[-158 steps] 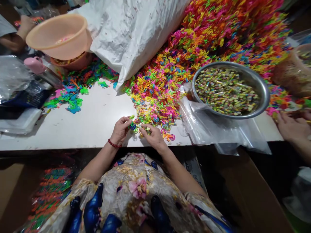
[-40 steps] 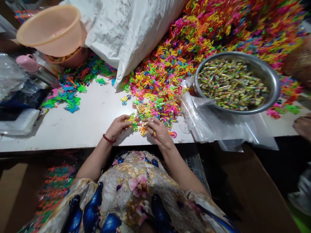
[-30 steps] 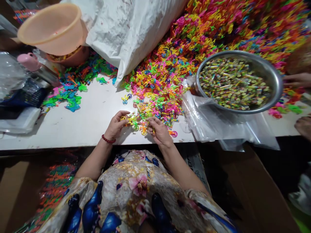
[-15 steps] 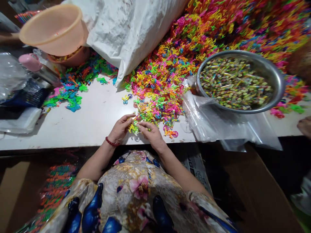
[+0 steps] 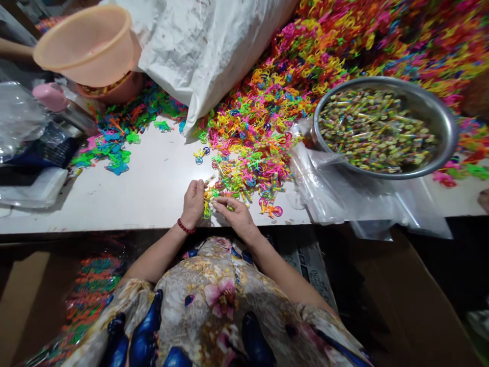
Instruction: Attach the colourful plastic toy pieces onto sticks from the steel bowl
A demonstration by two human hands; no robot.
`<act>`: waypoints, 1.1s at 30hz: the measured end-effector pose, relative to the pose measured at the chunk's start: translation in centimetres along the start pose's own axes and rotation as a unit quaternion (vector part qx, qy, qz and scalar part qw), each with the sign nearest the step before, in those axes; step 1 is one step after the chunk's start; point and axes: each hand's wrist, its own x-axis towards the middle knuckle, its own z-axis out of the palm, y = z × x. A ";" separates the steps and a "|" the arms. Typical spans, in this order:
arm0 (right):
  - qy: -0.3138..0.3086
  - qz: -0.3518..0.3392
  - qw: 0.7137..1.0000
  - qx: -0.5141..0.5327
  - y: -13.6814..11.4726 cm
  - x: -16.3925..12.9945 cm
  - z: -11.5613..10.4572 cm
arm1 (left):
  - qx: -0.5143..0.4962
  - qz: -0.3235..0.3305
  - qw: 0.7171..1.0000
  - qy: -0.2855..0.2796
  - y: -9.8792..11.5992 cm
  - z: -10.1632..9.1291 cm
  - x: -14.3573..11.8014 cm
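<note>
Since half a second ago your left hand (image 5: pixel 193 200) has drawn closer to the table's near edge and turned upright, lifting a small wrapped candy (image 5: pixel 210 179) at its fingertips. Your right hand (image 5: pixel 234 214) has stayed low beside it.

You seem to be mid-way through pairing one candy with one little plastic toy (image 5: pixel 207 208), which sits between your two hands just inside the near edge. Your left fingers are pinched together on the candy. Your right fingers curl over something yellow-green, but I cannot tell whether they clamp it or only rest on it. By my reading, the next move calls for lining the candy up with the toy before pressing the two together, with a steady pinch on both.

Farther in, loose toys spread out from the big toy heap (image 5: pixel 344 46) toward the far right corner. Beside it stands the metal bowl (image 5: pixel 445 109) of candies, partly resting on clear bags (image 5: pixel 344 199). At the far left, the orange basin (image 5: pixel 86 46) hides what lies in the bowl under it. The white sack (image 5: pixel 214 46) runs out of view at the top.
</note>
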 end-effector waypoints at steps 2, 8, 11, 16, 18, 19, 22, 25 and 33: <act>-0.004 -0.010 1.000 -0.008 0.1 0.0 -0.1 | -0.002 -0.006 1.000 -0.018 0.1 0.2 -0.1; -0.009 -0.033 0.999 -0.008 0.4 -0.1 -0.4 | 0.006 -0.036 0.998 -0.048 0.3 0.6 -0.2; -0.019 -0.078 0.996 -0.043 0.5 -0.1 -0.6 | 0.011 -0.051 0.997 -0.051 0.3 0.6 -0.2; -0.018 -0.077 0.996 -0.046 0.6 -0.5 -0.5 | 0.063 -0.032 0.996 -0.058 0.3 0.2 -0.1; -0.004 -0.062 0.998 -0.033 0.6 -0.6 -0.4 | 0.073 -0.022 0.996 -0.051 0.4 0.1 0.0; 0.001 -0.057 0.998 -0.028 0.5 -0.6 -0.4 | 0.073 -0.022 0.996 -0.048 0.4 0.0 0.0; -0.001 -0.052 0.998 -0.021 0.5 -0.7 -0.5 | 0.079 -0.026 0.995 -0.048 0.4 0.0 0.0; -0.004 -0.060 0.998 -0.029 0.6 -0.7 -0.7 | 0.090 -0.026 0.994 -0.047 0.3 0.1 -0.1; -0.020 -0.102 0.992 -0.067 0.7 -0.7 -1.0 | 0.095 -0.053 0.991 -0.081 1.0 0.0 -0.1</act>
